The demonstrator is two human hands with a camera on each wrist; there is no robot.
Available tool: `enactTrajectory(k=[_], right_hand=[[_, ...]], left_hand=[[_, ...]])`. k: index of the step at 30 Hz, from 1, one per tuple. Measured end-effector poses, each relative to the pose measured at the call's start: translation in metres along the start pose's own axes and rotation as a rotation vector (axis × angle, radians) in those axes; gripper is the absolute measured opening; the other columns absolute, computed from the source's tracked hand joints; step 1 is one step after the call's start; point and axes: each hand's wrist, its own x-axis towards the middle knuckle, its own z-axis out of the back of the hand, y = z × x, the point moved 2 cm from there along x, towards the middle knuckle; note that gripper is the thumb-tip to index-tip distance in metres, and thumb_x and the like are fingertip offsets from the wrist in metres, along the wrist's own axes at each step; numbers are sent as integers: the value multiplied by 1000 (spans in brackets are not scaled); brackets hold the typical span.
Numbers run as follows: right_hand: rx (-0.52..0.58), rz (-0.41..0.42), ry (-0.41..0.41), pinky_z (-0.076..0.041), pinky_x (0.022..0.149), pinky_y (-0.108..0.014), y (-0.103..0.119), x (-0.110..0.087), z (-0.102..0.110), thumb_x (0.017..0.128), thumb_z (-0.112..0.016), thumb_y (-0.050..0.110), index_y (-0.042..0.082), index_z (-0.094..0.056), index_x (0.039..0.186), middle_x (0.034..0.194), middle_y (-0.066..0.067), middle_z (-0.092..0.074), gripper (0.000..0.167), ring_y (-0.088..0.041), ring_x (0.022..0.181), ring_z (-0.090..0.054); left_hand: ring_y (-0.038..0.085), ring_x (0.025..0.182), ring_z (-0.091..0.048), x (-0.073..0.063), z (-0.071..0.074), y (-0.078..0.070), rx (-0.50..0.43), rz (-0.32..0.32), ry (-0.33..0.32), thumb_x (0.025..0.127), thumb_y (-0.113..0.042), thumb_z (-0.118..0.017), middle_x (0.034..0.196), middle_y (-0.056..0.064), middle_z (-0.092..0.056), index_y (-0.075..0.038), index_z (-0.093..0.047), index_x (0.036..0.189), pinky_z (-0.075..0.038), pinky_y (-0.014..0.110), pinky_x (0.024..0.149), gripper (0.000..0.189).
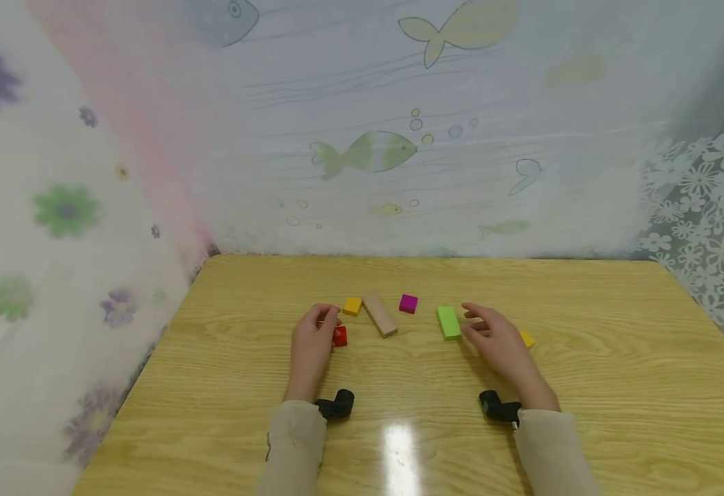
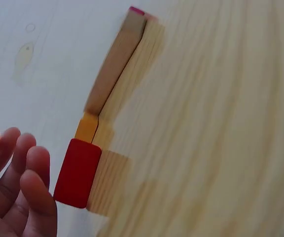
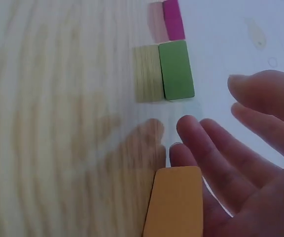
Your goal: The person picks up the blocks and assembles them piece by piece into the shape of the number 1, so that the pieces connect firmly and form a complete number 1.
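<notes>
Green block (image 1: 448,323) on counter (image 1: 616,358), just left of R grip (image 1: 499,339), the nearer hand; long axis approx near-far, far end angled left. R grip wide, nothing held. L grip (image 1: 312,346) loosely curled, empty; red block (image 1: 341,337) just to its right, contact unclear.

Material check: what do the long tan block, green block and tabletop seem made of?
Long tan block: likely bare wood; matte, wood-coloured.
Green block: painted wood or plastic, unclear; smooth, even colour.
Tabletop: glossy wood or laminate; visible grain, bright reflection.
</notes>
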Motion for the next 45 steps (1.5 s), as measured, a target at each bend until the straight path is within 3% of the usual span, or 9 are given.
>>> enactTrajectory(k=[6, 9, 11, 14, 18, 26, 34, 40, 45], right_hand=[[-30, -17, 62, -41, 83, -47, 6, -3, -3, 90, -53, 26, 8, -35, 137, 126, -17, -44, 53, -30, 105, -52], [-53, -13, 72, -39, 84, -48, 8, -2, -5, 90, -52, 27, 7, -35, 137, 125, -18, -45, 53, -31, 105, -51], [-75, -7, 77, -39, 85, -49, 9, -1, -6, 90, -52, 28, 7, -34, 137, 124, -18, -45, 54, -32, 106, -50], [-103, 0, 81, -37, 86, -50, 10, 2, -7, 90, -52, 29, 8, -34, 137, 126, -19, -43, 54, -33, 108, -48], [-111, 11, 83, -37, 87, -50, 12, 3, -10, 90, -53, 28, 8, -34, 137, 131, -20, -36, 54, -33, 109, -47], [-150, 2, 74, -33, 89, -53, 15, 4, -14, 89, -55, 26, 5, -37, 135, 134, -24, -30, 54, -39, 116, -35], [-155, 20, 80, -26, 92, -58, 17, 1, -14, 88, -55, 27, 5, -45, 129, 139, -24, -23, 48, -44, 123, -21], [-213, 51, 81, -28, 91, -57, 19, 3, -18, 89, -55, 26, 6, -40, 133, 139, -23, -25, 51, -44, 121, -25], [-252, 44, 91, -31, 90, -53, 21, 4, -23, 90, -53, 28, 9, -40, 134, 141, -20, -24, 50, -39, 119, -28]], left_hand=[[29, 68, -58, -7, -19, -8, -135, -8, 126, 91, -32, -50, 87, 13, -61, -7, -62, 104, -49, 37, 58, 31], [29, 73, -59, -10, -29, -11, -140, -17, 186, 91, -33, -50, 89, 12, -61, -8, -61, 106, -50, 37, 61, 31], [26, 75, -59, -11, -36, -13, -103, -23, 232, 92, -33, -49, 90, 10, -60, -11, -60, 108, -50, 35, 63, 30], [19, 79, -56, -13, -43, -14, 42, -56, 274, 91, -36, -49, 94, 1, -58, -19, -59, 110, -47, 32, 67, 28], [13, 84, -49, -16, -49, -16, 218, -132, 280, 91, -39, -48, 102, -6, -51, -25, -60, 109, -41, 31, 70, 26], [18, 110, -45, -23, -54, -23, 323, -145, 387, 91, -38, -47, 139, -1, -30, -21, -53, 125, -37, 42, 88, 38], [24, 121, -38, -26, -53, -25, 354, -150, 496, 92, -36, -46, 145, -1, -23, -20, -47, 130, -32, 46, 94, 41], [31, 132, -15, -26, -57, -25, 442, -155, 487, 91, -38, -47, 146, 3, -20, -22, -48, 129, -24, 52, 97, 41], [35, 132, -8, -27, -58, -29, 487, -142, 482, 90, -40, -48, 147, 4, -16, -22, -49, 128, -24, 57, 95, 42]])
